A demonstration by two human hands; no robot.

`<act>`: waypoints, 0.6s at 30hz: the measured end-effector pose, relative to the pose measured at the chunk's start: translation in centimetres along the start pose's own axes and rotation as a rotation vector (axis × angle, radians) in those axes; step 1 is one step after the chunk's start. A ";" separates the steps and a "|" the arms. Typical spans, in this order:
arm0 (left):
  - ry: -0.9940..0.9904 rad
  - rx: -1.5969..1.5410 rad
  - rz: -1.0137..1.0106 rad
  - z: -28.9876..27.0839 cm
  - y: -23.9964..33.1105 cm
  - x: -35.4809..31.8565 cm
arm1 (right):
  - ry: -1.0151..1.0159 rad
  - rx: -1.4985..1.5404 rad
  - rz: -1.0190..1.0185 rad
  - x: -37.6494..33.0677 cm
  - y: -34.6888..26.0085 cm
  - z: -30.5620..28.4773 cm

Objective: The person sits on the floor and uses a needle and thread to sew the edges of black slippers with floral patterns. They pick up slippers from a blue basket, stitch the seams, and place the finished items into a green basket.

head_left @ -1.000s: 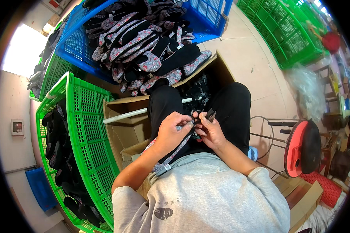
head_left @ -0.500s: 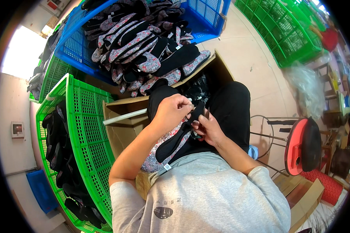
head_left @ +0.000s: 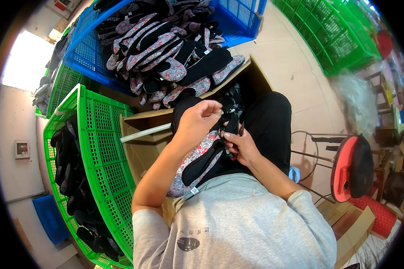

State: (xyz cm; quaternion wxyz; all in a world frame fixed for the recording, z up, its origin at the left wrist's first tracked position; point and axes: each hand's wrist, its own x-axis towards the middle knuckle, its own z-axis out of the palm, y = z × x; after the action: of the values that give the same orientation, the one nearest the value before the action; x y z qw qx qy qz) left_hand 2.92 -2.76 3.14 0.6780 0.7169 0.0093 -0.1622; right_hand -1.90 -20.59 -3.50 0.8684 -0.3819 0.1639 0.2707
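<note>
A cloth shoe (head_left: 194, 165) with a grey, red-flecked floral pattern and black lining lies across my lap, a small white tag at its near end. My right hand (head_left: 242, 144) is closed on the black far end of the shoe. A thin dark piece, perhaps a tool, sticks up from its fingers; its kind is unclear. Just left of and above that end is my left hand (head_left: 199, 119), fingers curled and bunched toward the thumb. Anything pinched in them is too small to make out. Below the hands, an open cardboard box (head_left: 261, 77) holds dark scraps.
A blue crate (head_left: 83, 56) ahead is heaped with similar floral shoes. The green crate (head_left: 105, 148) at my left holds black ones. A white tube (head_left: 146, 133) crosses the box's left side. Right of me stand a round red-and-black stool (head_left: 343, 168) and green crates (head_left: 325, 36).
My left hand has lifted slightly up and away from the shoe's black end. My right hand stays on the shoe, nearly in the same place.
</note>
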 end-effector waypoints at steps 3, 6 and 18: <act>0.022 0.081 0.000 -0.7 -0.5 -1.1 | -0.009 0.022 0.002 0.3 0.2 -0.1; -0.003 0.267 -0.020 -1.4 -0.5 -2.5 | -0.032 0.048 -0.011 0.4 0.4 -0.4; 0.134 1.023 0.629 1.1 -1.4 -8.0 | 0.066 -0.174 0.003 0.9 -1.7 -2.5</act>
State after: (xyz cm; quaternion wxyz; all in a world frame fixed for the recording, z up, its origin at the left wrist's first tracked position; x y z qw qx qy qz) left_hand -5.23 -2.08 3.74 0.2605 0.9290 -0.2397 0.1078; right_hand -0.39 -23.09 -4.59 0.8256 -0.4646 0.1688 0.2723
